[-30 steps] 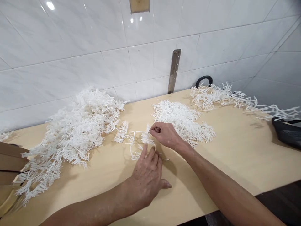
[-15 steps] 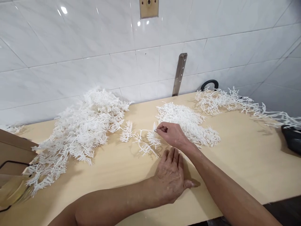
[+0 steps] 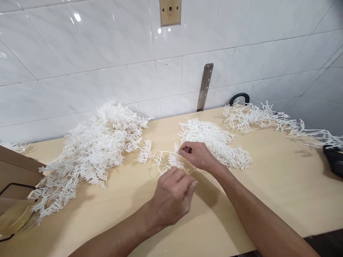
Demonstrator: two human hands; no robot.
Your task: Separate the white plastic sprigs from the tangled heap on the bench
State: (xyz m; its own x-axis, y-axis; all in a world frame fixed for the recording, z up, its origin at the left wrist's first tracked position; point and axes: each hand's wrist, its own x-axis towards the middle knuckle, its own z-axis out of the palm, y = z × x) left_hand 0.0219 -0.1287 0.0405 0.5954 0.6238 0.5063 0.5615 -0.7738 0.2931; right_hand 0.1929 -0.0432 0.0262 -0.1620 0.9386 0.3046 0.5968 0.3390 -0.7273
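Beige tabletop lines a tiled wall — right grip pinches white sprig, left grip curled, contents unclear.

Wall: glossy, grey-veined white tiles are rising behind the table, turning a corner at far right.
Fitting: a squarish, yellowed wall plate is sitting high up.
Strip: a slim, perforated metal strip is leaning slightly, near-upright.
Table: a pale, wood-coloured tabletop is stretching along the wall.
Light: white reflections are glinting.
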